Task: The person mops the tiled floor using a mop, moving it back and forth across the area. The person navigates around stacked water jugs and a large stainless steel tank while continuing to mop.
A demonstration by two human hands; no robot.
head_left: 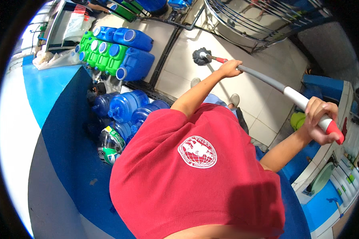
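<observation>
A mop stretches slantwise across the upper right, its grey and white handle (269, 81) ending in a red tip. Its dark stringy head (201, 57) rests on the tiled floor (178, 63). My left hand (230, 69) is closed around the lower part of the handle, just above a red section. Higher up, near the red end, my right hand (321, 119) wraps its fingers around the white grip. Both arms come out of the red shirt I wear, and my feet (234, 99) show on the floor below the handle.
Blue and green jugs (115, 51) stand stacked at upper left. Large blue water bottles (127, 105) and a green-and-white helmet (111, 145) are on my left. A wire rack (243, 32) stands at the top. To the right are a tiled counter (321, 149) and a yellow-green container (297, 120).
</observation>
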